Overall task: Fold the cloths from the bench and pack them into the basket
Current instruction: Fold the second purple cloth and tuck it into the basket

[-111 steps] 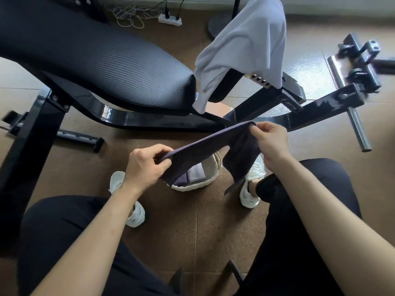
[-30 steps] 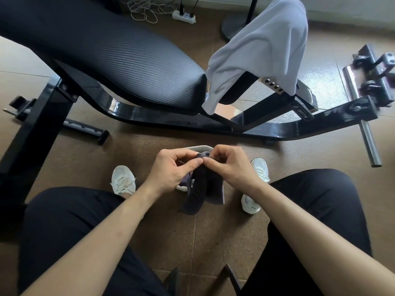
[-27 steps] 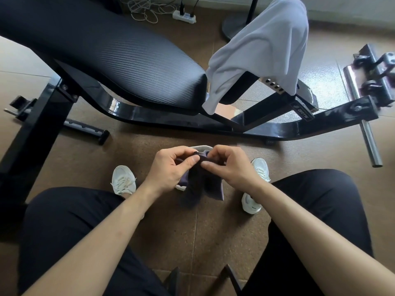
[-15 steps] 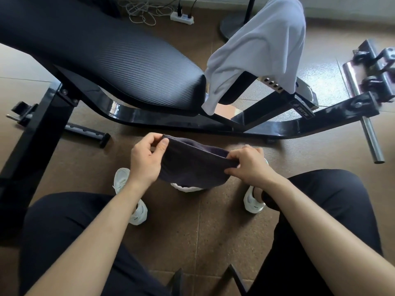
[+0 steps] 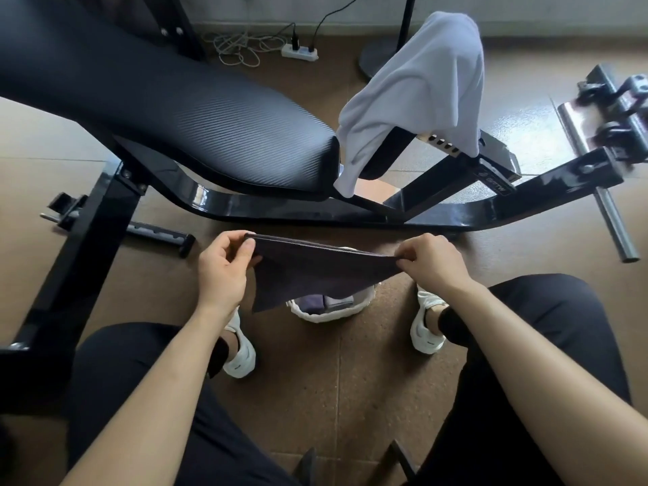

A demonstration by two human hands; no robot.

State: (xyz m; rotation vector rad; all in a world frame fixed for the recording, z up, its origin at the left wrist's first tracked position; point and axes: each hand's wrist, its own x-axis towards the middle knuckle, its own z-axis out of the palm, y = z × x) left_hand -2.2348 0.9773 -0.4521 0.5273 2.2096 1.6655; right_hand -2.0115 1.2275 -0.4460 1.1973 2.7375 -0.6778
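— What's nearest?
— Knees in black trousers (image 5: pixel 133 398), then two white shoes, one (image 5: pixel 240 357) under the left wrist and one (image 5: pixel 426 333) under the right.

— And the hands?
— Spread apart, level with each other. The left hand (image 5: pixel 219 271) pinches one top corner of a dark cloth (image 5: pixel 315 271) between thumb and fingers. The right hand (image 5: pixel 433 263) pinches the other corner with curled fingers. The top edge runs taut between them and the rest hangs down.

— The basket?
— The white basket (image 5: pixel 322 316) stands on the brown floor (image 5: pixel 336 380) below the hands, between the shoes. The hanging cloth hides its far part. Folded cloths (image 5: pixel 317 302), purple and grey, lie inside.

— Beyond the hands?
— The black frame of the worktop (image 5: pixel 196 110), then its ribbed pad up and left. A white cloth (image 5: pixel 417 85) is draped over the raised part, above and beyond the right hand.

— Any writing?
— A label (image 5: pixel 492 182) with white letters sits on the frame strut beyond the right hand. It is too blurred to read.

— Farthest back?
— A white power strip (image 5: pixel 301 52) with plugs in it, loose cables (image 5: pixel 238 50) to its left, and a round stand base (image 5: pixel 377 59) to its right.
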